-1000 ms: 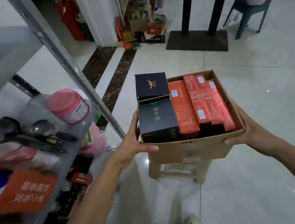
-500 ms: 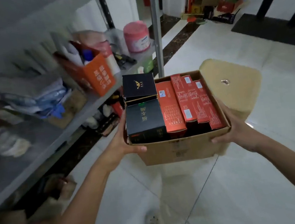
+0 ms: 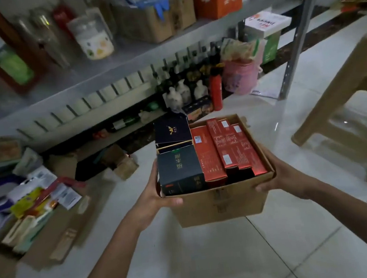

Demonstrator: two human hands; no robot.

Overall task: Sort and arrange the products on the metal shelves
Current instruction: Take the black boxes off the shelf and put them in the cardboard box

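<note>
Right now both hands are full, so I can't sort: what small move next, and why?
Probably lower the open brown cardboard box onto the white floor tiles by the grey metal shelf: left hand and right hand both grip it, and the shelf looks crowded.

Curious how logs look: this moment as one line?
left hand: grips open brown cardboard box | right hand: grips it | inside: red cartons, dark cartons | ahead: grey metal shelf
</note>
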